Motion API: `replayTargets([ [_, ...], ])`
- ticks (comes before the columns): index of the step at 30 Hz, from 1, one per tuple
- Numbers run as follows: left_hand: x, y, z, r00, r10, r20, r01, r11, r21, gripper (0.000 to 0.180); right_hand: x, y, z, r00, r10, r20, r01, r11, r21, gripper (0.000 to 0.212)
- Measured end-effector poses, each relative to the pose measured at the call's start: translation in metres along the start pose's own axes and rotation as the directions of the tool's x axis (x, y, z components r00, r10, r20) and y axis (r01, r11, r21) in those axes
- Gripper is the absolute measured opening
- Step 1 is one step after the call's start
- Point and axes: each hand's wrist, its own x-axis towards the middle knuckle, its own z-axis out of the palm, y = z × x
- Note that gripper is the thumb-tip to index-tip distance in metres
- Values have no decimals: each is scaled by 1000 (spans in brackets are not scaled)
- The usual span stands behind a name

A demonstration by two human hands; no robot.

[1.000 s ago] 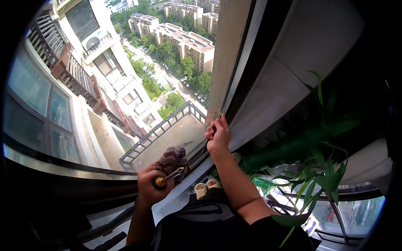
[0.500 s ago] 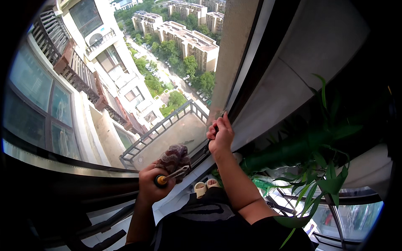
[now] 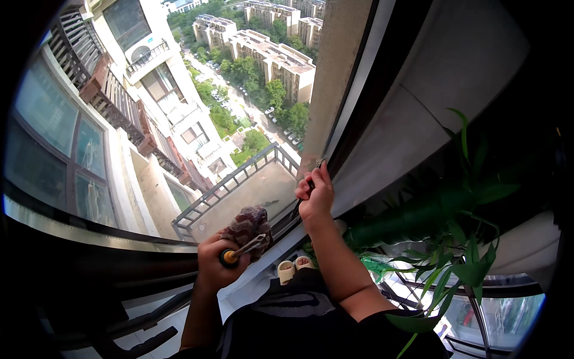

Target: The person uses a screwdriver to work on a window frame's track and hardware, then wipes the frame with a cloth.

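My left hand (image 3: 214, 261) is closed round a screwdriver (image 3: 229, 257) with a black and yellow handle, its metal shaft slanting up to the right. A crumpled brown patterned cloth (image 3: 250, 222) is bunched in the same hand, behind the shaft. Higher and to the right, my right hand (image 3: 317, 197) is closed beside the window frame (image 3: 342, 143), thumb and forefinger pinched together near its edge. Something small and dark (image 3: 310, 184) shows between its curled fingers; its kind cannot be made out.
The window pane (image 3: 281, 185) stands in front of me, with a railed ledge (image 3: 257, 185) and buildings far below outside. To the right hang leaves of a green plant (image 3: 472, 269) beside a thick green stem or pole (image 3: 406, 221). My sandalled feet (image 3: 294, 269) stand on pale tiles.
The view has shifted very slightly. Both hands keep almost the same place and the same hold.
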Motion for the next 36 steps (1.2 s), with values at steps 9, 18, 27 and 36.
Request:
replayTargets([
  [9, 3, 0, 4, 993, 37, -110, -38, 999, 1, 18, -10, 6, -1, 990, -91, 112, 103, 988, -114, 22],
  [18, -2, -5, 1, 998, 21, -56, -19, 999, 34, 16, -20, -1, 13, 995, -56, 84, 63, 994, -86, 22],
  [27, -3, -5, 0, 999, 5, -36, -3, 999, 54, 16, -16, 14, 6, 995, -102, 14, 103, 986, -128, 33],
  [36, -1, -3, -1, 999, 0, -35, 1, 999, 38, 16, -2, 25, -7, 943, -315, 105, 332, 897, -293, 36],
])
